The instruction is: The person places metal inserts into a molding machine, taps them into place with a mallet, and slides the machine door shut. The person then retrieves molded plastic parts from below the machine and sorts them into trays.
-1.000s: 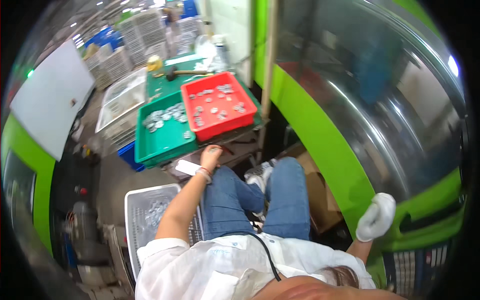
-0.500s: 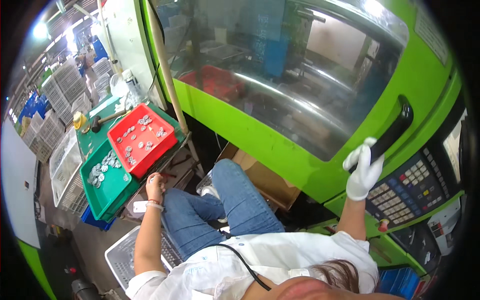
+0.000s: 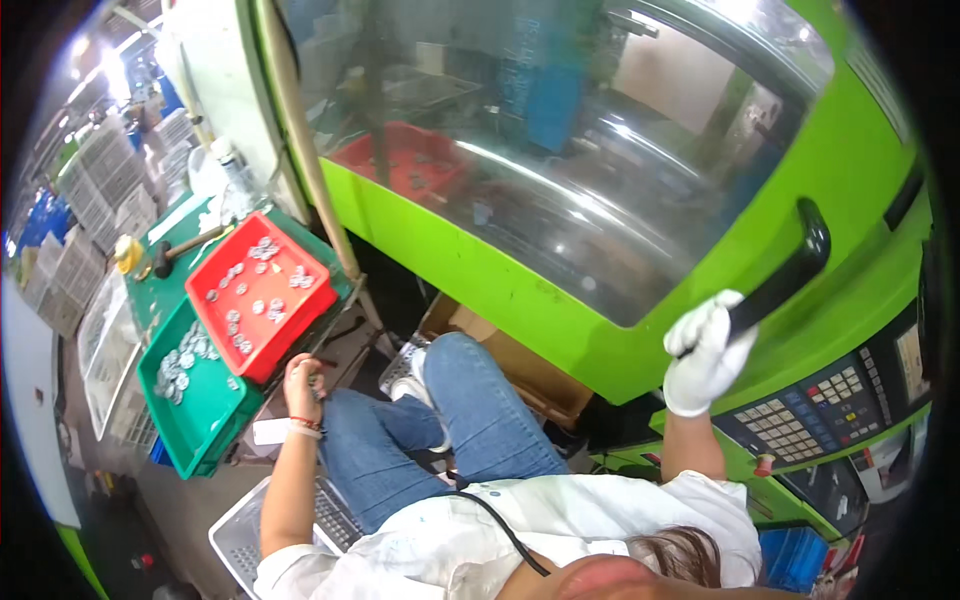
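My right hand (image 3: 706,355), in a white glove, is closed around the lower end of the black handle (image 3: 785,280) on the green machine door (image 3: 480,270). My bare left hand (image 3: 303,388) is held above my left knee, just beside the trays, with its fingers curled in. A small grey piece shows between those fingers, too small to make out fully. Nearest to it are a red tray (image 3: 318,305) and a green tray (image 3: 215,440), both holding several small round silvery metal parts (image 3: 183,362). Through the door's window the machine's inside shows dimly.
A hammer (image 3: 190,250) lies on the green tabletop (image 3: 150,300) behind the trays. The button control panel (image 3: 800,410) is right of the handle. A cardboard box (image 3: 540,385) stands under the machine. A pale plastic basket (image 3: 235,525) sits beside my seat; stacked crates (image 3: 100,180) stand farther left.
My right fingers, straighter before, now wrap more tightly around the handle. My left hand has turned slightly, showing the grey piece. The trays and table have shifted left in view.
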`<control>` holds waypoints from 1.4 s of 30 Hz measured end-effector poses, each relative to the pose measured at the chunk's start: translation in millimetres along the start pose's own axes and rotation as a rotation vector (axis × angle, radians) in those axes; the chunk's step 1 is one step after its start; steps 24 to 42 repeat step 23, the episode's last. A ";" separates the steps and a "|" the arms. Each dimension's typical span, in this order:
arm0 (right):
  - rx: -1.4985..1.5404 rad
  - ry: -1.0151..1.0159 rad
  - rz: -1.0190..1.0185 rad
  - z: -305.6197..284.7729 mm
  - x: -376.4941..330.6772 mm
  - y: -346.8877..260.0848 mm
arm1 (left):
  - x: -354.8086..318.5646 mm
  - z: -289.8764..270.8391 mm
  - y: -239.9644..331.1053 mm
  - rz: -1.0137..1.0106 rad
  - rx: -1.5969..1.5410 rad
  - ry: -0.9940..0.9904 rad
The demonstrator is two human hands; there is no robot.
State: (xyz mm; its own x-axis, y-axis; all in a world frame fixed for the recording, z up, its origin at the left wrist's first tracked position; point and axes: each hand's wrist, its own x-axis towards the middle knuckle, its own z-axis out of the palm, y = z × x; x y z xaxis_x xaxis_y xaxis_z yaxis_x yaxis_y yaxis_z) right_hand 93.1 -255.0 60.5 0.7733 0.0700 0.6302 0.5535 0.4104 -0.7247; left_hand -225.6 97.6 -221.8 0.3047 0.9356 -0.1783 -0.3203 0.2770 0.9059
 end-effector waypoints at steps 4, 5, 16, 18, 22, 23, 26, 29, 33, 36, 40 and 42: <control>0.122 -0.177 0.077 51.7 7.5 25.5 | -5.0 16.8 -6.1 0.050 -0.025 -0.058; 0.144 -0.194 0.093 71.5 7.1 32.4 | -9.2 13.8 -5.1 0.059 0.002 -0.031; -0.315 -0.540 -0.243 233.7 8.1 121.6 | -93.2 21.9 22.2 0.093 0.028 0.042; -0.329 -0.572 -0.235 254.2 5.9 123.9 | -127.8 34.4 36.6 0.064 0.026 -0.040; -0.303 -0.610 -0.183 266.4 -5.9 121.1 | -180.2 47.2 65.0 0.070 -0.039 -0.157; -0.424 -0.561 -0.226 262.5 -14.5 118.2 | -192.7 47.9 71.9 0.072 -0.043 -0.172; -0.424 -0.561 -0.226 262.5 -14.5 118.2 | -192.7 47.9 71.9 0.072 -0.043 -0.172; -0.424 -0.561 -0.226 262.5 -14.5 118.2 | -192.7 47.9 71.9 0.072 -0.043 -0.172; -0.424 -0.561 -0.226 262.5 -14.5 118.2 | -192.7 47.9 71.9 0.072 -0.043 -0.172; -0.424 -0.561 -0.226 262.5 -14.5 118.2 | -192.7 47.9 71.9 0.072 -0.043 -0.172; -0.424 -0.561 -0.226 262.5 -14.5 118.2 | -192.7 47.9 71.9 0.072 -0.043 -0.172; -0.424 -0.561 -0.226 262.5 -14.5 118.2 | -192.7 47.9 71.9 0.072 -0.043 -0.172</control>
